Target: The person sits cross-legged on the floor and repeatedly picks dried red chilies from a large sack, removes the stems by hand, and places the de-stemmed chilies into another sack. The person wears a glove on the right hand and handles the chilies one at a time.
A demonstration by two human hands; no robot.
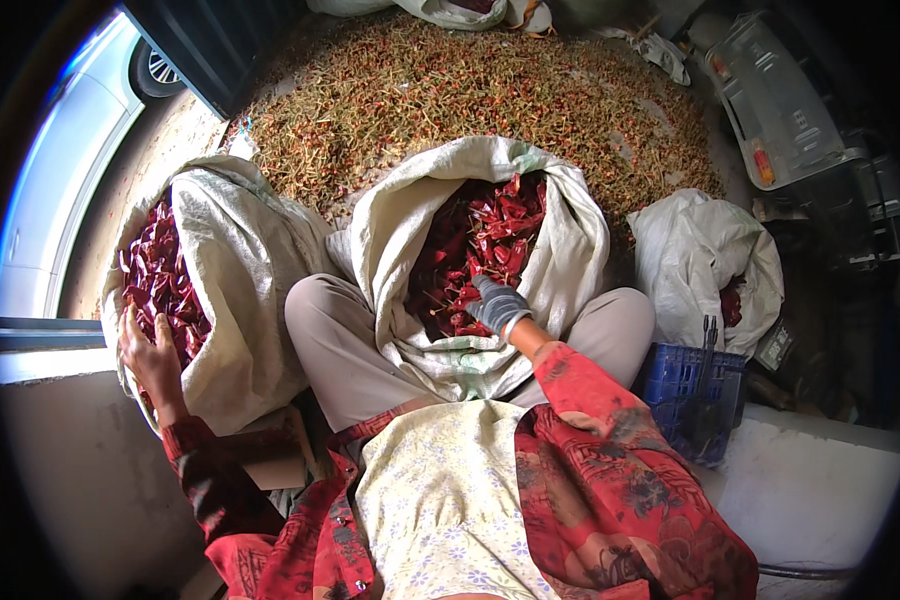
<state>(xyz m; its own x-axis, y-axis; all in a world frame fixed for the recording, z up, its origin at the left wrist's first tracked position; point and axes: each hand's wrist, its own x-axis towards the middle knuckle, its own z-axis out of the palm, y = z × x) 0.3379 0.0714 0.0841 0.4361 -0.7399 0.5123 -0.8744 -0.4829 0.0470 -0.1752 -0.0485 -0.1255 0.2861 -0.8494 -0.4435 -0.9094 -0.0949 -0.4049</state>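
Dried red chili peppers fill an open white woven sack on my left. My bare left hand rests on them near the rim, thumb and fingers apart, with no pepper visibly gripped. Between my knees stands a second woven sack with its rim rolled down, holding more dried red chilies. My right hand, in a grey glove, reaches over its near rim and touches the peppers. Its fingers point into the pile; whether they pinch a pepper cannot be made out.
Chili stems and scraps cover the floor ahead. On the right are a third white sack, a blue plastic crate and a clear plastic bin. A dark metal door and a parked car are at left.
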